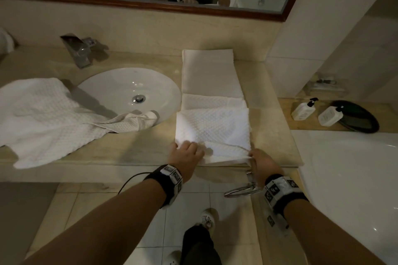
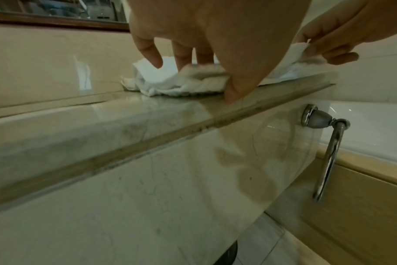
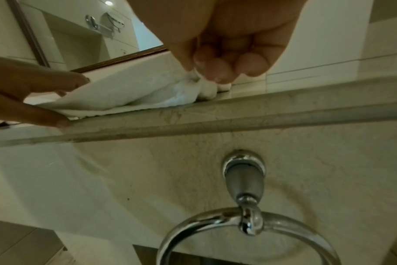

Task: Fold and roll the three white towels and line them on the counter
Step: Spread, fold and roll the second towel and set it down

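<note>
A white waffle towel [image 1: 213,131] lies folded on the counter [image 1: 137,148] right of the sink, its near edge at the counter's front. My left hand [image 1: 187,153] grips the near left corner, fingers on top and thumb underneath [image 2: 206,59]. The near right corner is pinched in the curled fingers of my right hand [image 1: 258,161], seen close in the right wrist view [image 3: 215,71]. More folded white towel [image 1: 207,73] stretches behind it to the wall; whether it is the same towel I cannot tell. A crumpled white towel [image 1: 43,118] lies left of the sink.
A white sink [image 1: 107,84] with a chrome faucet [image 1: 79,51] sits at the centre left. A chrome towel ring [image 1: 243,189] hangs under the counter's front below my right hand. Two pump bottles [image 1: 303,109] and a black tray [image 1: 364,122] stand by the bathtub [image 1: 355,178] on the right.
</note>
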The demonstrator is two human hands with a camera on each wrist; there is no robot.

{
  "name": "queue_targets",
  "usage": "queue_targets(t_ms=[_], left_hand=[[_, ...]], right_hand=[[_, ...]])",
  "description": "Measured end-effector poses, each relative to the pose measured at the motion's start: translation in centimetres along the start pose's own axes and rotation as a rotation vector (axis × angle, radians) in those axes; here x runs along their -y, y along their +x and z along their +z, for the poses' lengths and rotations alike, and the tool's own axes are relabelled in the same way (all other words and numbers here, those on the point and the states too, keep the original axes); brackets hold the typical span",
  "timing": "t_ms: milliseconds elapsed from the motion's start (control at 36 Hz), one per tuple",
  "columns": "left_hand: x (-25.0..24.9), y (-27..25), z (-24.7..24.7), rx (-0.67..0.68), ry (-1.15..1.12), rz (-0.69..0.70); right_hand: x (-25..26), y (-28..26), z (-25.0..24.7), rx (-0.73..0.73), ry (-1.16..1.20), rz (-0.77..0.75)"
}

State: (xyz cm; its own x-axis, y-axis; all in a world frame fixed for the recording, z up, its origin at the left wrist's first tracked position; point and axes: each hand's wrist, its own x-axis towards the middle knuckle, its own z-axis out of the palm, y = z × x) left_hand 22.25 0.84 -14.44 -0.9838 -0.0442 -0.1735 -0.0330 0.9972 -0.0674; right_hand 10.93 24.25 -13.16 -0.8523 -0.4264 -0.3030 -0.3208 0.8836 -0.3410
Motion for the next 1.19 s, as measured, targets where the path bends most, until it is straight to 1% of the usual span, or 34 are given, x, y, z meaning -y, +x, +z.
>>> queue_targets(t_ms=[83,139,222,278,361,472,528,556,583,639,694,750,806,944,1028,1056,1111,1167,1194], left_hand=[[0.1,0.4,-1.3,0.046,-0.040,0.002],[0.4,1.1,-1.7,0.050,-0.063,-0.023],[1.3,2.1,-2.9,0.086,-0.177,-0.049],[2.2,2.5,-3.8,0.115,-0.273,-0.058],[3.5,2.7,-4.5,0.146,-0.360,-0.058],[4.4,2.5,-4.8,0.171,-0.377,-0.058],[4.3,2.1,-4.9,0.179,-0.362,-0.037],[4.1,1.9,-4.9,0.185,-0.344,-0.023],[4.0,1.8,-4.8,0.190,-0.319,-0.011],[3.8,1.7,-4.4,0.202,-0.261,0.000],[3.7,1.9,-4.0,0.201,-0.247,-0.019],[3.8,2.3,-3.8,0.202,-0.258,-0.050],[3.7,2.7,-3.5,0.211,-0.271,-0.079],[3.3,3.3,-2.4,0.279,-0.282,-0.174],[3.4,3.7,-2.1,0.299,-0.245,-0.167],[3.4,3.8,-2.2,0.313,-0.243,-0.171],[3.2,4.1,-2.6,0.319,-0.234,-0.185],[2.8,4.1,-3.2,0.289,-0.209,-0.181],[2.4,3.9,-3.6,0.249,-0.185,-0.164]], right_hand=[[-0.5,0.3,-0.3,0.057,-0.054,-0.064],[-0.5,0.3,-0.4,0.081,-0.169,-0.110],[-0.6,0.2,-0.2,0.076,-0.320,-0.161],[-0.9,0.2,0.1,0.043,-0.306,-0.223],[-1.1,-0.2,-0.2,-0.003,-0.213,-0.302],[-0.6,-0.1,-0.8,-0.049,-0.133,-0.371],[0.0,0.1,-1.3,-0.014,-0.142,-0.310],[0.1,0.2,-1.5,0.047,-0.141,-0.259],[0.2,0.4,-1.6,0.094,-0.125,-0.236],[0.3,0.5,-1.7,0.132,-0.069,-0.227],[0.5,0.7,-1.8,0.157,-0.004,-0.175],[0.7,0.8,-2.0,0.201,-0.027,-0.140],[0.7,0.8,-2.2,0.200,-0.057,-0.156],[0.6,0.4,-1.7,0.209,0.023,-0.256],[0.6,0.4,-0.7,0.215,-0.031,-0.312],[0.7,0.5,-0.4,0.200,-0.036,-0.313],[0.9,0.8,-0.2,0.188,-0.036,-0.245],[1.2,1.4,-0.2,0.192,-0.052,-0.194],[1.4,1.8,-0.2,0.197,-0.071,-0.192]])
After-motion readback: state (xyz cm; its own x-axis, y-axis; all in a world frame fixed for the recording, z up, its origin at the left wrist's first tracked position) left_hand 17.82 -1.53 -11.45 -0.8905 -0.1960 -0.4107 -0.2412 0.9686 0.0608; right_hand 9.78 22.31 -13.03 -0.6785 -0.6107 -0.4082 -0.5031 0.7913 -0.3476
